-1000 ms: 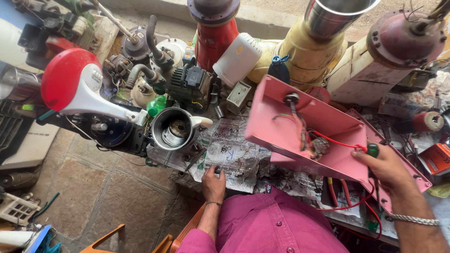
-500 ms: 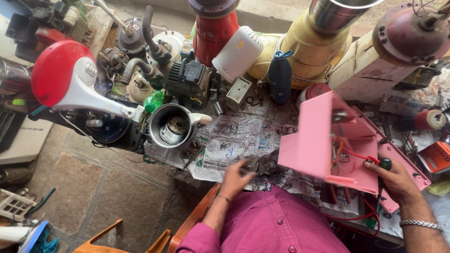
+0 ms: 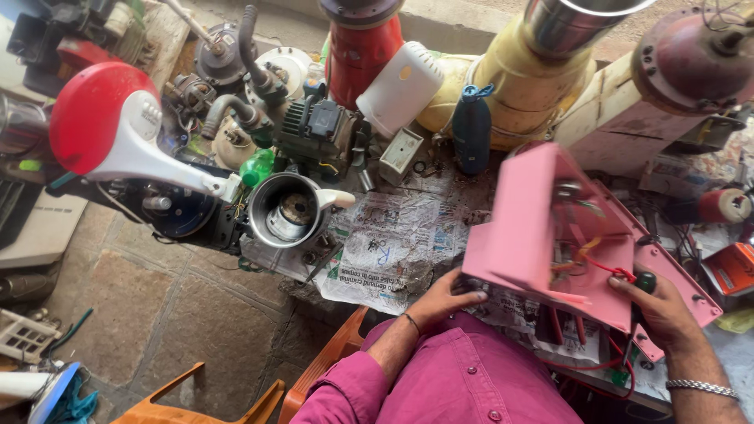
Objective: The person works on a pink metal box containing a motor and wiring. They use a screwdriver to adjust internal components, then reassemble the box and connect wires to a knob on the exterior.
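Pink appliance housing (image 3: pixel 542 235) stands tilted at our worktop's near edge, left hand (image 3: pixel 448 297) gripping its lower corner, right hand (image 3: pixel 660 310) seemingly closed around its wired, still-exposed side.

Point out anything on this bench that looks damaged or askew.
The pink appliance housing is tipped up on edge between the left hand and right hand, open, with red wires hanging loose. The newspaper under it is stained and crumpled.
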